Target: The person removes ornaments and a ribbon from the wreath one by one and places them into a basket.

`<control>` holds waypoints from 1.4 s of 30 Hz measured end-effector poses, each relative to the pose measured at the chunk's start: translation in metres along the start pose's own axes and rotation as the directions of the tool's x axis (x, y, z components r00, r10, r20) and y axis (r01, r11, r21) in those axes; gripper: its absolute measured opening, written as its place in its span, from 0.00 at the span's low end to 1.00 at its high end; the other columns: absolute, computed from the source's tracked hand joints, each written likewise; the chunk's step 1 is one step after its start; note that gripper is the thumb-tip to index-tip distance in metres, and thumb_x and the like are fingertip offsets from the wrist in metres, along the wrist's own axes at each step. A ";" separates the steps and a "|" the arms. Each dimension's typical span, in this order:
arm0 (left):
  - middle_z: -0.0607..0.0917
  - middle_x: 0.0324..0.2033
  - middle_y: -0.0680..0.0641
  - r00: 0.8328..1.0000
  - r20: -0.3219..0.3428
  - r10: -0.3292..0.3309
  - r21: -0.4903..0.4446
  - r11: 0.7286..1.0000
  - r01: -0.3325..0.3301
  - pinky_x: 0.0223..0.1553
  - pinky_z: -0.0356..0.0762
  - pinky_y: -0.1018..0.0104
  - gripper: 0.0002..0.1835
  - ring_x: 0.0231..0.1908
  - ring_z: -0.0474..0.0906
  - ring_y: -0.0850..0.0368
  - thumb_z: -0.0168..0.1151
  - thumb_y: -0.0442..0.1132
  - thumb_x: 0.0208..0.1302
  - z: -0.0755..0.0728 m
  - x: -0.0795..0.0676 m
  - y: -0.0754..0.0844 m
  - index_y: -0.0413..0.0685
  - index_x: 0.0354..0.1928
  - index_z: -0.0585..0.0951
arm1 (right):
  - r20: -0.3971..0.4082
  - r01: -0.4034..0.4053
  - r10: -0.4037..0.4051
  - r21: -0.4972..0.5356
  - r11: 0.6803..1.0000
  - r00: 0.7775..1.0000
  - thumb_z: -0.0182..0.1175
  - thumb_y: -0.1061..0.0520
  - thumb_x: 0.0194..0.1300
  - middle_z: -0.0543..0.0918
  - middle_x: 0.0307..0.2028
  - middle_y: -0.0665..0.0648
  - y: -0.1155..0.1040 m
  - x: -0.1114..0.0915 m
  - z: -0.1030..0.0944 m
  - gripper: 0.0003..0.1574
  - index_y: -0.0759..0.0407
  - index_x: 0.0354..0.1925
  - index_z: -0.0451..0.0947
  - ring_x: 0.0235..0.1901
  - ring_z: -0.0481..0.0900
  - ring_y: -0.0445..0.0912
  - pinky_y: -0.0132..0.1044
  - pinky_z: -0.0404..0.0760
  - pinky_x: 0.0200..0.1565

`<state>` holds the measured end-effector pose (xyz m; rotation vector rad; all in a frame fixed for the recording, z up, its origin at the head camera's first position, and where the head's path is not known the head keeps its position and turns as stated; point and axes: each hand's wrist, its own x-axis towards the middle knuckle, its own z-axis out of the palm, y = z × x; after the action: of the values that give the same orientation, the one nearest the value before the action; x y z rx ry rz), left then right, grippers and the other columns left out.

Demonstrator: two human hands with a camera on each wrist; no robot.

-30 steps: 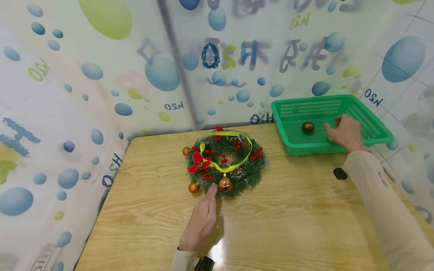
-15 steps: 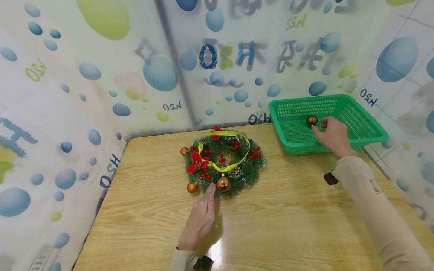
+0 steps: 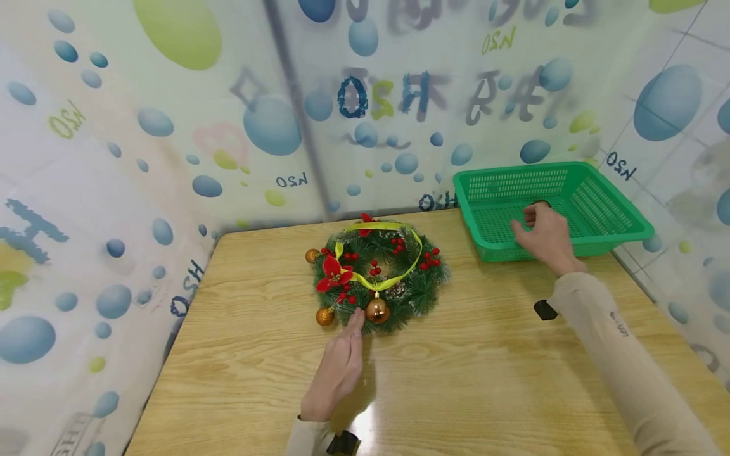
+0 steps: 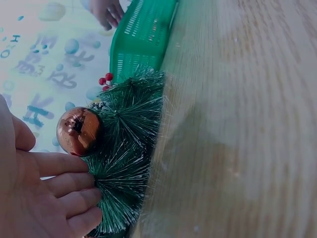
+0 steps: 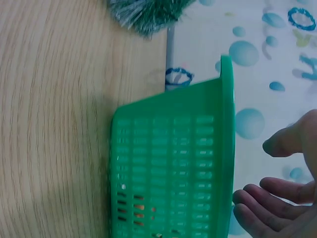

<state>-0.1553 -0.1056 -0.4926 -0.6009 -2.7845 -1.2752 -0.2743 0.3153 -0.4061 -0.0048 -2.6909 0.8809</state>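
Note:
A green Christmas wreath (image 3: pixel 424 292) with red flowers, berries, a pinecone and a yellow ribbon lies on the wooden table. On its near side sits a shiny copper bauble (image 3: pixel 377 311). Straight fingers of my left hand (image 3: pixel 336 367) touch the wreath's near edge beside this bauble, palm showing in the left wrist view. My right hand (image 3: pixel 546 237) hovers over the near side of a green plastic basket (image 3: pixel 618 239), thumb and fingers apart with nothing between them. Mostly hidden behind that hand, a dark copper bauble (image 3: pixel 541 203) rests in the basket.
Two glittery orange baubles, one nearer (image 3: pixel 325 316) and one farther (image 3: pixel 312 255), hang at the wreath's left side. The wooden table (image 3: pixel 239 361) backs onto a patterned curtain (image 3: pixel 228 114). The basket stands at the table's far right corner.
My right hand has moved left over the basket. The loose bauble inside has shifted to the right and is now mostly covered by the hand. My left hand stays by the wreath.

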 end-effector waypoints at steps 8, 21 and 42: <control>0.62 0.74 0.34 1.000 -0.014 -0.002 -0.004 1.000 0.002 0.76 0.59 0.49 0.26 0.75 0.59 0.42 0.30 0.40 0.84 -0.001 -0.001 -0.002 0.30 0.73 0.63 | -0.002 0.032 -0.032 0.027 0.999 0.999 0.52 0.51 0.75 0.80 0.50 0.76 -0.016 -0.002 0.013 0.29 0.77 0.59 0.72 0.50 0.79 0.68 0.67 0.74 0.54; 0.62 0.74 0.34 1.000 -0.006 -0.009 -0.005 1.000 0.009 0.76 0.59 0.49 0.27 0.75 0.59 0.42 0.29 0.41 0.84 -0.001 -0.002 -0.002 0.30 0.73 0.62 | -0.024 0.095 -0.093 0.106 0.990 0.995 0.54 0.52 0.74 0.80 0.48 0.75 -0.031 -0.017 0.024 0.27 0.76 0.57 0.73 0.48 0.80 0.67 0.63 0.82 0.48; 0.62 0.74 0.34 1.000 -0.011 -0.002 -0.010 1.000 0.001 0.76 0.60 0.50 0.25 0.75 0.60 0.42 0.32 0.38 0.84 0.002 0.000 -0.001 0.30 0.73 0.63 | -0.001 0.152 -0.153 0.109 0.982 0.988 0.58 0.57 0.72 0.83 0.45 0.72 -0.060 -0.040 0.045 0.21 0.74 0.54 0.76 0.44 0.83 0.63 0.59 0.85 0.46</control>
<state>-0.1551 -0.1053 -0.4946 -0.5905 -2.7720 -1.2889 -0.2433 0.2371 -0.4172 0.2261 -2.6048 0.9796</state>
